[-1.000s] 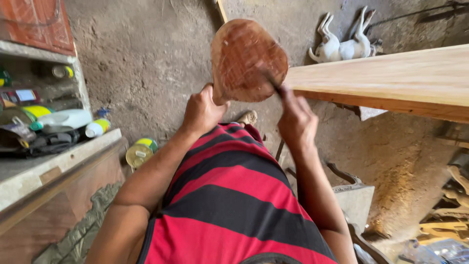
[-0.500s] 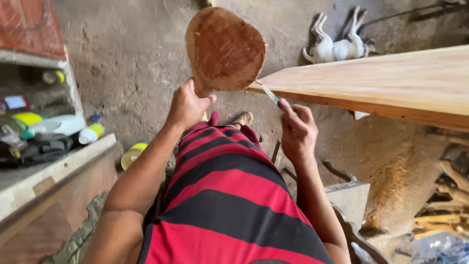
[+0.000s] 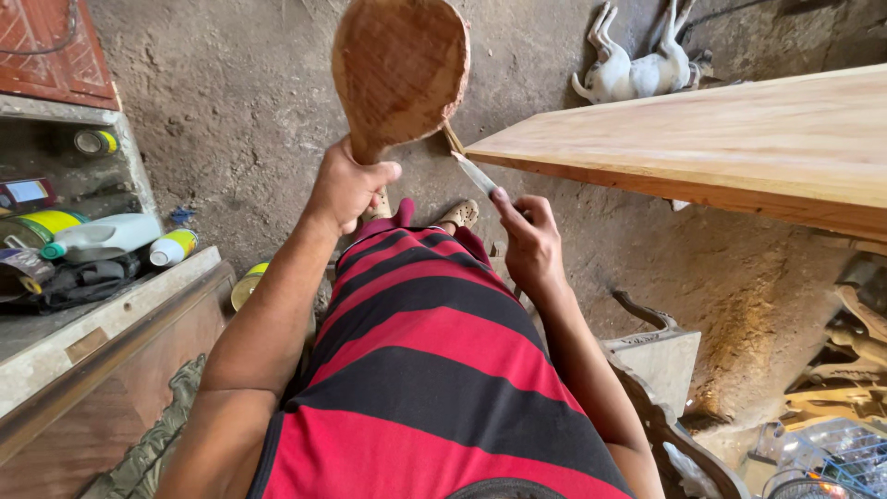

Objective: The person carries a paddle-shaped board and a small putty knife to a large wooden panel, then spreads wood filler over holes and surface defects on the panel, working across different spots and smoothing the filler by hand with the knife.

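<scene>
Left arm: extended forward and upward from the lower left, forearm bare, wrist raised above the lap.
Left hand (image 3: pixel 349 188): clenched around the short handle of the reddish-brown carved wooden spoon blank (image 3: pixel 400 72) — thumb wrapped across the front, fingers closed behind.
Wooden spoon blank: held upright, broad oval bowl uppermost and well above the hand, hollow side facing the camera, surface rough with tool marks.
Right arm: extended forward along the right side of the torso, elbow low, wrist roughly level with the left wrist.
Right hand (image 3: pixel 528 242): fingers curled tight on the handle of the small knife with a pale metal blade (image 3: pixel 475 173); the index finger lies along the top of the grip.
Knife blade: points up and to the left, tip near the lower right edge of the spoon bowl — contact cannot be determined.
Torso: red-and-black striped sleeveless shirt (image 3: pixel 434 370) fills the lower centre.
Right side: long pale wooden plank (image 3: pixel 739 139), just beyond the right hand.
Left side: stone shelf (image 3: pixel 88 323) carrying a white plastic bottle (image 3: pixel 106 233) and cans.
Background: a white dog (image 3: pixel 637 65) lies on the earthen floor beyond the plank.
</scene>
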